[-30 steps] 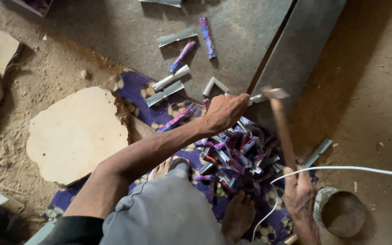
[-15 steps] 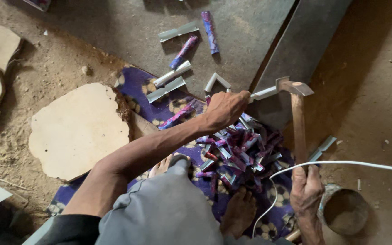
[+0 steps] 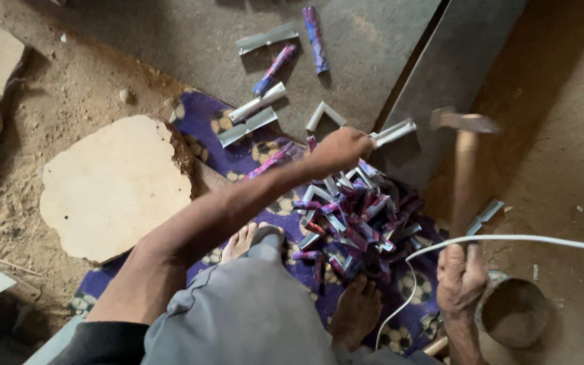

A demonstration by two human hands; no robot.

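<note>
My left hand is closed on a short angled metal strip and holds it out over the edge of a grey metal slab. My right hand grips the wooden handle of a hammer; its head is raised beside the strip's free end, blurred. Below my left hand lies a heap of several small purple and silver metal pieces on a purple patterned mat. My bare feet rest at the heap's near edge.
More loose metal strips lie on the grey floor beyond the mat. A pale flat board sits to the left on sandy ground. A round tin stands by my right hand, with a white cable running across.
The hammer has swung from tilted left to upright, its head now to the right of the strip. My left hand stays on the strip.
</note>
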